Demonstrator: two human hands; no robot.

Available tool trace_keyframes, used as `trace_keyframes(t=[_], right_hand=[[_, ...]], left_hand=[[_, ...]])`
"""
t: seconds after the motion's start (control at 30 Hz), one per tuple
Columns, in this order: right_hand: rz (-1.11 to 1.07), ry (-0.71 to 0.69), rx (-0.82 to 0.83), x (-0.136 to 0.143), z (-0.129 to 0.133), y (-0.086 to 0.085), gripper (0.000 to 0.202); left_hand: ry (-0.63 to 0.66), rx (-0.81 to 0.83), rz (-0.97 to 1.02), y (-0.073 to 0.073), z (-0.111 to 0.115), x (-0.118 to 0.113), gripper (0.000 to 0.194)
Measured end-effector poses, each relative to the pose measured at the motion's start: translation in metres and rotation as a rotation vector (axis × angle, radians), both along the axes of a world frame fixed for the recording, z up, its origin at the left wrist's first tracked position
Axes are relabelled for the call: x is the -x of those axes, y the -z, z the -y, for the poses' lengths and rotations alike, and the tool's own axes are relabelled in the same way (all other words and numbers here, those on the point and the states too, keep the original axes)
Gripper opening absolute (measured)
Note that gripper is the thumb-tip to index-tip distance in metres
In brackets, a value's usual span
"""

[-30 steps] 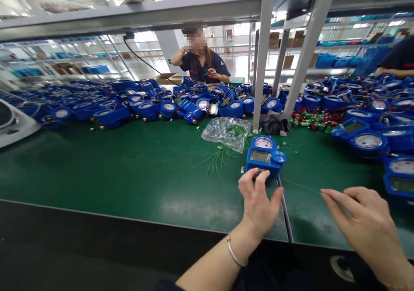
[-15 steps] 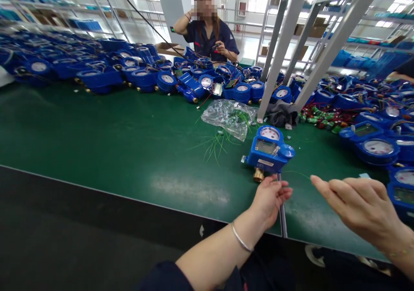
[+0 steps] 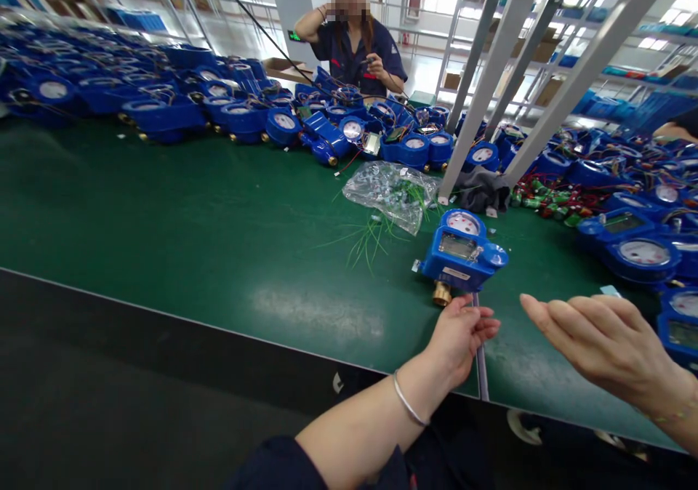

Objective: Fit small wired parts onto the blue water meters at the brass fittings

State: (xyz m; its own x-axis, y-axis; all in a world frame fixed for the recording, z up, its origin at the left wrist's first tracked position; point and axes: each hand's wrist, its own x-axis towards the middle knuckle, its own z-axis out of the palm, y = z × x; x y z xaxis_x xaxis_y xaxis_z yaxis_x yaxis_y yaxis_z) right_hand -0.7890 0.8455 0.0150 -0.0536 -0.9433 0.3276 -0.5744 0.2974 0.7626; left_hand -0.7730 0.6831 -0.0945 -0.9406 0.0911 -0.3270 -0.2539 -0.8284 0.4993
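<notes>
A blue water meter (image 3: 458,254) with a round white dial, a small display window and a brass fitting (image 3: 441,294) rests on the green table. My left hand (image 3: 461,337) is just below the meter, beside the fitting, with its fingers loosely apart and nothing seen in them. To the right of the meter, my right hand (image 3: 605,344) is raised with its fingers pressed together; what it pinches, if anything, cannot be made out. Thin green wires (image 3: 371,239) lie left of the meter, in front of a clear plastic bag (image 3: 390,190) with small parts.
Many blue meters (image 3: 169,115) line the back of the green table (image 3: 179,221), and more stand at the right (image 3: 643,250). Metal posts (image 3: 485,90) rise behind the meter near a grey cloth (image 3: 483,188). Across the table is a person (image 3: 357,54) holding a small item.
The view has shifted slightly. A thin green wire that ran from near the meter to my right fingertips no longer shows. Both hands keep nearly the same pose.
</notes>
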Motion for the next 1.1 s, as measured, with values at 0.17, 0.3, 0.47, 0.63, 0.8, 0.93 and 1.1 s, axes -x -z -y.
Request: trace_keyframes(t=[0.17,0.3,0.47,0.63,0.8,0.93,1.1], right_hand=[[-0.017,-0.018,-0.001,-0.003,0.001,-0.004,0.030],[-0.026,-0.007,-0.009,-0.003,-0.001,-0.006,0.032],[-0.001,0.030,0.001,-0.001,0.000,-0.006,0.031],[0.018,0.011,0.012,0.001,0.004,-0.005,0.029],[0.046,0.022,0.003,0.004,0.006,-0.002,0.029],[0.132,0.032,0.065,0.011,0.009,0.003,0.030],[0.236,0.060,0.193,0.015,0.011,0.008,0.030]], left_hand=[[-0.002,0.000,-0.011,0.000,-0.001,0.000,0.034],[0.000,0.010,-0.022,0.000,-0.001,0.000,0.032],[0.003,0.020,-0.017,-0.001,-0.001,0.000,0.032],[0.004,0.007,-0.025,-0.003,0.000,-0.001,0.032],[0.013,0.019,-0.053,-0.004,-0.001,0.000,0.036],[0.049,0.038,-0.130,-0.006,-0.003,0.000,0.039],[0.048,0.080,-0.136,-0.007,-0.004,-0.001,0.028]])
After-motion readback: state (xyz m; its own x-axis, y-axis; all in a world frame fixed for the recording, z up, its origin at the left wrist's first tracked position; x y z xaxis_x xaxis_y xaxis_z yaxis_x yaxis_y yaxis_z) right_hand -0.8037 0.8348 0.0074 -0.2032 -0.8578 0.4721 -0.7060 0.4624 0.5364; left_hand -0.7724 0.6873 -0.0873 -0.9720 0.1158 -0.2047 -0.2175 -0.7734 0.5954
